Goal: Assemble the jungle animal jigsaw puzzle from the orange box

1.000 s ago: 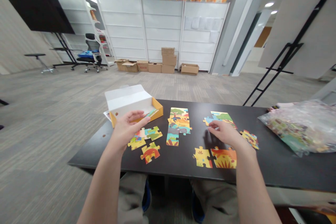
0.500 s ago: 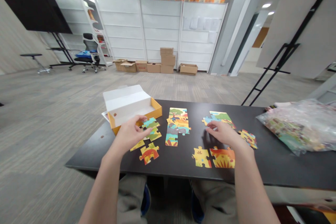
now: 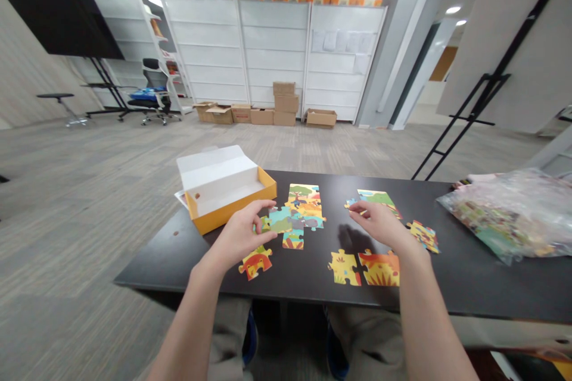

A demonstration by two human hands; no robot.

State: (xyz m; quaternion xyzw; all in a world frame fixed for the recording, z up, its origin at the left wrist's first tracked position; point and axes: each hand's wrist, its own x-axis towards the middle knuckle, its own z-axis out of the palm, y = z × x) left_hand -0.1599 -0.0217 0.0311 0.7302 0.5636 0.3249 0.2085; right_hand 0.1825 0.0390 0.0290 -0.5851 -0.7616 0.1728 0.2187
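Observation:
My left hand [image 3: 243,229] grips a teal-and-green jigsaw piece [image 3: 280,220] between thumb and fingers. That piece meets the left side of a joined puzzle section [image 3: 306,205] with a tree and animals; I cannot tell whether it interlocks. More green pieces lie partly hidden under this hand, and an orange-red piece [image 3: 256,263] is just below it. My right hand [image 3: 378,223] is raised over the table with fingertips drawn together, casting a shadow; anything in them is hidden. Beyond its fingertips lies a green-and-blue puzzle section [image 3: 379,197], partly covered.
An opened yellow box [image 3: 232,211] with a white lid stands at the table's [image 3: 156,268] left. Toward the front edge lie a yellow piece [image 3: 344,268] and an orange section [image 3: 379,268]. Further right are another small section [image 3: 424,235] and a clear plastic bag of pieces [image 3: 509,214].
My left hand has moved right, bringing the teal-and-green jigsaw piece against the joined section. My right hand has shifted slightly and its fingertips have drawn closer together.

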